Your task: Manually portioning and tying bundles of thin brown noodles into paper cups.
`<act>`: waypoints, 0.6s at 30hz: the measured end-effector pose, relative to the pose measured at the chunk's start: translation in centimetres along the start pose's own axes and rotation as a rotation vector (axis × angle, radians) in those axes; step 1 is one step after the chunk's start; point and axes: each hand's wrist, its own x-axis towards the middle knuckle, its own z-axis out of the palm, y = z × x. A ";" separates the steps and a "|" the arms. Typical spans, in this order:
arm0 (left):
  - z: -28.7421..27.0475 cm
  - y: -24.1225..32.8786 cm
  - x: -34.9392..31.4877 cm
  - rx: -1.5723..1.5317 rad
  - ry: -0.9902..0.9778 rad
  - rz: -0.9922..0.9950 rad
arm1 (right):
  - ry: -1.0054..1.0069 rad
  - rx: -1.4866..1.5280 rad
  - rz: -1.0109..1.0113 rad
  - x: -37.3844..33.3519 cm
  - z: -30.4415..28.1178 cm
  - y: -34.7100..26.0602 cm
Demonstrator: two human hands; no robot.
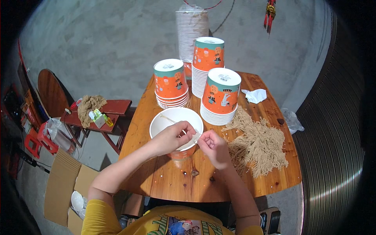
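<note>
At the right rim of an upright paper bucket [184, 114] on the wooden table [150, 176], the left hand [172, 138] and right hand [214, 148] are closed in fingertip pinches, on what I can't make out; tan cords [260, 147] lie right, upturned bucket stacks [222, 92] beyond

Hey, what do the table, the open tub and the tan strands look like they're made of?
Table: glossy, likely varnished wood, given its grain and dark knots. Open tub: probably coated paperboard, smooth white inside, thin-walled. Tan strands: matte, perhaps yarn or string; exact fibre unclear.
</note>
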 end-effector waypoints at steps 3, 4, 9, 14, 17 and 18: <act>0.2 0.0 -0.3 0.021 -0.064 -0.056 | -0.008 0.018 -0.004 0.1 0.1 -0.1; 0.3 -0.2 -0.4 0.034 -0.092 -0.054 | -0.008 0.034 -0.006 0.1 0.2 -0.1; 0.5 0.4 -0.4 0.121 -0.072 -0.040 | 0.001 0.013 0.006 0.2 0.1 -0.2; -0.1 0.3 -0.3 0.228 -0.044 -0.026 | 0.019 -0.030 0.034 0.0 -0.1 -0.4; 0.2 0.1 -0.4 0.266 -0.019 0.002 | 0.009 -0.070 0.024 0.0 0.0 -0.7; 0.4 -0.1 -0.4 0.267 -0.019 0.002 | 0.013 -0.061 0.013 -0.1 0.1 -0.8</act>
